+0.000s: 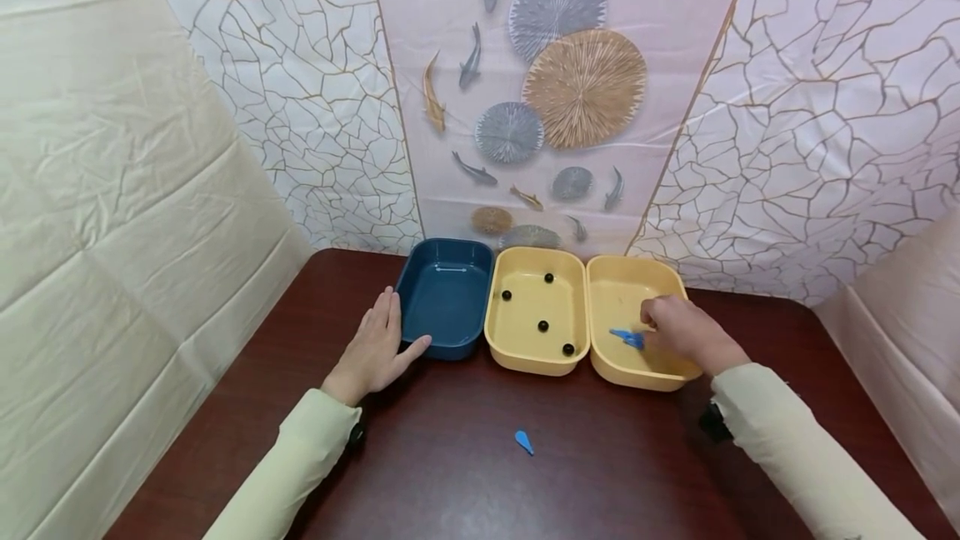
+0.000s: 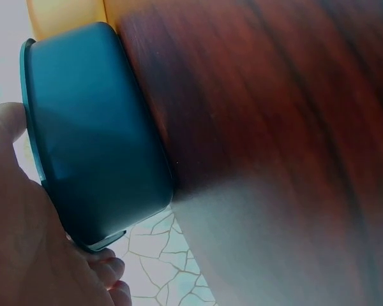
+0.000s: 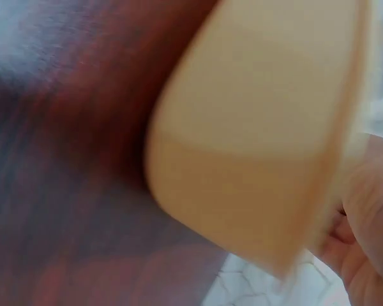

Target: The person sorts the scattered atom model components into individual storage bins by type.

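My left hand (image 1: 372,351) lies along the left side of a dark blue tray (image 1: 447,352), fingers straight, thumb at the front rim. The left wrist view shows the thumb and fingers against the tray's outside. My right hand (image 1: 678,330) is inside the right yellow tray (image 1: 637,379), its fingers bent downward. Several small blue pieces (image 1: 628,338) lie there, right beside the fingers; I cannot tell whether the fingers hold one. In the right wrist view that tray is blurred and its wall hides the fingertips. A blue teardrop-shaped piece (image 1: 524,442) lies on the table in front.
Between the two outer trays stands another yellow tray (image 1: 536,367) with several black balls (image 1: 543,326) spread over its floor. All the trays stand side by side on a dark red-brown table (image 1: 450,482). A patterned cloth (image 1: 525,207) hangs close behind them.
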`<action>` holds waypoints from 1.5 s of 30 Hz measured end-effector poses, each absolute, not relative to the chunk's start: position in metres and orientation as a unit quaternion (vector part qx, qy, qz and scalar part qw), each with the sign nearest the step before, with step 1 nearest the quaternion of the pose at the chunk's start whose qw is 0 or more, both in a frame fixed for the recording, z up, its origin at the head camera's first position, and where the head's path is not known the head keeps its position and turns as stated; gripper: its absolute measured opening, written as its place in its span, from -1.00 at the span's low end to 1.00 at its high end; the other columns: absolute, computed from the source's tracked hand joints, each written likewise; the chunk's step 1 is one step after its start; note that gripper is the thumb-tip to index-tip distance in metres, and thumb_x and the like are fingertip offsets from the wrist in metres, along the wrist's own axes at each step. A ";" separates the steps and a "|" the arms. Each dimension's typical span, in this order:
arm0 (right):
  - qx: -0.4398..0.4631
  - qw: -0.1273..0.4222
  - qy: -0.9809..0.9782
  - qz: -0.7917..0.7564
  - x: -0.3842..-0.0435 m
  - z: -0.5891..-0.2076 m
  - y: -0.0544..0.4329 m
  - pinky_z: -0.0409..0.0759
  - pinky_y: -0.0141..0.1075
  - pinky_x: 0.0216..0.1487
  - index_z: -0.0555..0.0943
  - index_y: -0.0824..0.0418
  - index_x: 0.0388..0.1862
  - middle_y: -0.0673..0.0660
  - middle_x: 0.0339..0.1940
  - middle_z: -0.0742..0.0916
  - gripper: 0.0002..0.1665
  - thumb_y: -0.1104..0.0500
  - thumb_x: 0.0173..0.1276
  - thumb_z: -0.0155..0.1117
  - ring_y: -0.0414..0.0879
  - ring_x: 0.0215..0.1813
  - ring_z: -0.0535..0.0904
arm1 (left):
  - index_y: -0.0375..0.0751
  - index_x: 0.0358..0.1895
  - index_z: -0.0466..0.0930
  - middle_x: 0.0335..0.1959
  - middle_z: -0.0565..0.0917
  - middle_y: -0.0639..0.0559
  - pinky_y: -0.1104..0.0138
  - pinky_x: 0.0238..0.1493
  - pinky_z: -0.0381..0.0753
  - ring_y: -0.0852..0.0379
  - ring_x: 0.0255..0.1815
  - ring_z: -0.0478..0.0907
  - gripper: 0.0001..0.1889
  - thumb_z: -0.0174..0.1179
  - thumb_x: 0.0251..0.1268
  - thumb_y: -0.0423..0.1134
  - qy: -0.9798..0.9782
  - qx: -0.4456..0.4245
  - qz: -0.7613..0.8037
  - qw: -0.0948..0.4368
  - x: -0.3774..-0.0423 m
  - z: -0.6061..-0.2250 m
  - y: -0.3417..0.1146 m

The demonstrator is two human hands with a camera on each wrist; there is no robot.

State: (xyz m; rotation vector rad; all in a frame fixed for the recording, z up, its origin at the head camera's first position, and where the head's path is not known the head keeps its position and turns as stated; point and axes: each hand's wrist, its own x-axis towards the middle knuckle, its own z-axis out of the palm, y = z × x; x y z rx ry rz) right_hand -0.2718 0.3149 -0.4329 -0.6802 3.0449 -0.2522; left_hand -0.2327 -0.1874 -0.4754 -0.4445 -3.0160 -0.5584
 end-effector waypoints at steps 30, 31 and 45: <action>-0.403 -0.070 0.907 -0.096 -0.192 -0.371 0.242 0.73 -0.32 -0.26 0.73 0.21 -0.28 0.05 -0.32 0.77 -0.82 0.34 0.17 0.57 -0.14 -0.28 0.72 | -0.51 0.69 -0.23 0.76 -0.18 -0.38 -0.20 0.73 -0.05 -0.36 0.78 -0.15 0.08 -0.02 0.57 0.33 -0.973 -0.146 -0.175 0.020 -0.232 -0.476 -0.186; -0.407 -0.065 0.906 -0.099 -0.191 -0.372 0.239 0.73 -0.32 -0.25 0.73 0.20 -0.27 0.04 -0.32 0.77 -0.83 0.33 0.19 0.56 -0.14 -0.27 0.72 | -0.51 0.69 -0.24 0.76 -0.18 -0.38 -0.20 0.73 -0.05 -0.36 0.78 -0.15 0.09 -0.02 0.57 0.33 -0.974 -0.146 -0.174 0.019 -0.232 -0.476 -0.186; -0.448 0.007 0.887 -0.111 -0.174 -0.406 0.193 0.69 -0.37 -0.23 0.74 0.23 -0.22 0.06 -0.29 0.78 -0.87 0.27 0.27 0.53 -0.24 -0.27 0.65 | -0.50 0.69 -0.23 0.76 -0.18 -0.38 -0.20 0.73 -0.05 -0.35 0.78 -0.15 0.07 -0.04 0.58 0.32 -0.974 -0.143 -0.174 0.017 -0.232 -0.475 -0.185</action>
